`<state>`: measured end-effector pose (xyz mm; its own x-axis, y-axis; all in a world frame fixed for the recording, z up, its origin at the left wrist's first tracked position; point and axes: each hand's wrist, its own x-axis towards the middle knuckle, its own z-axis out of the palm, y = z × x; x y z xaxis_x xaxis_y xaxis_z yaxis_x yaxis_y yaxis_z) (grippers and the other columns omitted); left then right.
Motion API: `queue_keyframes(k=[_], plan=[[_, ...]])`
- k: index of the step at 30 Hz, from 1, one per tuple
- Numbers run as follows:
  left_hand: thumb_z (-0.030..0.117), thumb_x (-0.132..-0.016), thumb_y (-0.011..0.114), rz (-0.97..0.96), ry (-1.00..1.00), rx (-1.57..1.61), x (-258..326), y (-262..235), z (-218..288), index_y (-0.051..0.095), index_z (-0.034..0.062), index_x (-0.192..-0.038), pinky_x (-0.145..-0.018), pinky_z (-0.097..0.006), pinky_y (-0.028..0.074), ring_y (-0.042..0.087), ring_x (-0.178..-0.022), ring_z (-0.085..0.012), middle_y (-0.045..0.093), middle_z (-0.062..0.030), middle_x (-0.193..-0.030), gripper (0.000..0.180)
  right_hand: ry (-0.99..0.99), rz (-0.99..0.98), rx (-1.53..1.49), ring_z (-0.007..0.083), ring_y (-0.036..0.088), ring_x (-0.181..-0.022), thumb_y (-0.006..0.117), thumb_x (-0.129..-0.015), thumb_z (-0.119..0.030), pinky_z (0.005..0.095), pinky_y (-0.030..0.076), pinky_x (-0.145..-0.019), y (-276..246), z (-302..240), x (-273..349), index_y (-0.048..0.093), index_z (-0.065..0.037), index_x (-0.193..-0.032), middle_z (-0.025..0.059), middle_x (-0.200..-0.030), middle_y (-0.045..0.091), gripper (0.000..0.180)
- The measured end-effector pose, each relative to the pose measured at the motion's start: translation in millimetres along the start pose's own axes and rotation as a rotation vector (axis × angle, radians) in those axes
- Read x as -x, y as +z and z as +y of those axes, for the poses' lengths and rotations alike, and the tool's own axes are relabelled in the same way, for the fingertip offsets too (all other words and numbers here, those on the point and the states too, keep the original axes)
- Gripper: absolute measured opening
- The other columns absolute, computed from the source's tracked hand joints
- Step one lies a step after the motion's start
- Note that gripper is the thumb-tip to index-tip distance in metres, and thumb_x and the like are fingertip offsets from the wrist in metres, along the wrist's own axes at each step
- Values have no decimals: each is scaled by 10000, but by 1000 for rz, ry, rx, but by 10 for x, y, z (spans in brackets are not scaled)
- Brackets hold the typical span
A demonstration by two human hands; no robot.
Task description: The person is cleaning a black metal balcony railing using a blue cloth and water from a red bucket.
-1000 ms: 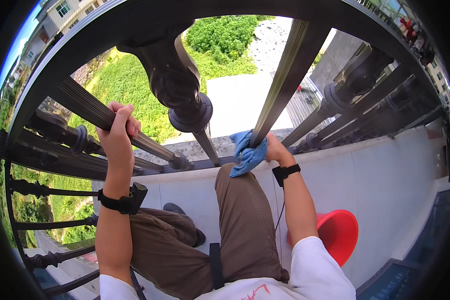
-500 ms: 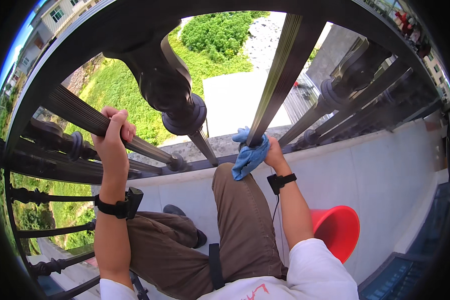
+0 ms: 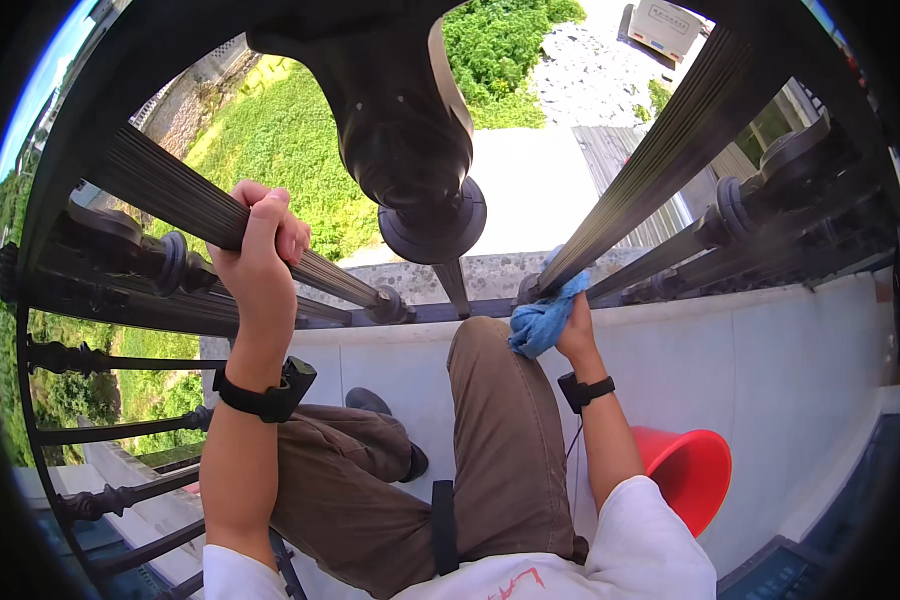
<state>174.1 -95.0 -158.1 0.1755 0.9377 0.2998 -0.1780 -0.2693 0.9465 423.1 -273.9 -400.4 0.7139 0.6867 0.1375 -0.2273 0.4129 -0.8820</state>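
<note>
My left hand (image 3: 263,240) is wrapped round a dark ribbed baluster (image 3: 165,190) of the railing, fingers closed on it. On the right, my right hand (image 3: 576,332) grips a blue cloth (image 3: 543,322) pressed round the lower end of another ribbed baluster (image 3: 660,150). Part of the cloth shows behind that baluster, and some of my right fingers are hidden by it. Between the two hands stands a thick ornamental baluster (image 3: 400,120) with a round collar. The cloth hangs just above my bent knee.
A red bucket (image 3: 692,480) lies tilted beside my right forearm. Along the railing's foot runs a pale tiled wall (image 3: 690,350). My trousered legs (image 3: 510,430) fill the lower middle. Beyond the bars, far below, are greenery (image 3: 280,150), a pale roof and a parked vehicle (image 3: 663,30).
The view has shifted, so the railing appears larger. My right hand and the cloth have slid lower on the baluster, toward its foot. My left hand keeps its hold.
</note>
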Motion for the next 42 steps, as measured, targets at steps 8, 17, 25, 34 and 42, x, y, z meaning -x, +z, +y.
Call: queue_keyframes(k=[8,17,25,34,42], plan=[[43,-893,546,2,43,61,-17,-38,-21,465,77,-702,-493,-241,347,367,-459,-72,403,15,-517,210,189,-698,449,135,626,-916,725,-825,-86,315,500,-865,-260,-108,-698,668,-22,-1059,34,-992,692,249],[49,-899,532,-17,31,33,3,13,3,443,83,-721,-514,-255,359,365,-467,-81,394,13,-525,202,11,-234,492,208,661,-987,586,-906,-12,337,523,-902,-850,15,87,613,65,-1184,127,-1105,688,289],[77,-909,514,-81,48,-10,-24,-52,-45,421,89,-741,-571,-279,396,367,-485,-86,390,11,-535,192,-146,8,474,161,649,-966,658,-864,-20,320,505,-884,76,73,2,632,3,-1160,60,-1034,696,298],[60,-911,514,-71,24,9,-26,-86,-30,429,87,-734,-537,-259,366,360,-479,-81,394,12,-533,198,3,-438,250,209,585,-1157,712,-854,-90,339,446,-1002,-2,-126,-214,540,28,-1295,115,-1269,616,488],[54,-906,512,-47,44,-7,-22,-23,-21,432,88,-734,-526,-262,363,355,-469,-82,395,11,-529,193,78,-270,712,223,569,-1213,647,-856,-34,358,411,-1045,70,-73,-159,592,-8,-1247,129,-1212,659,395]])
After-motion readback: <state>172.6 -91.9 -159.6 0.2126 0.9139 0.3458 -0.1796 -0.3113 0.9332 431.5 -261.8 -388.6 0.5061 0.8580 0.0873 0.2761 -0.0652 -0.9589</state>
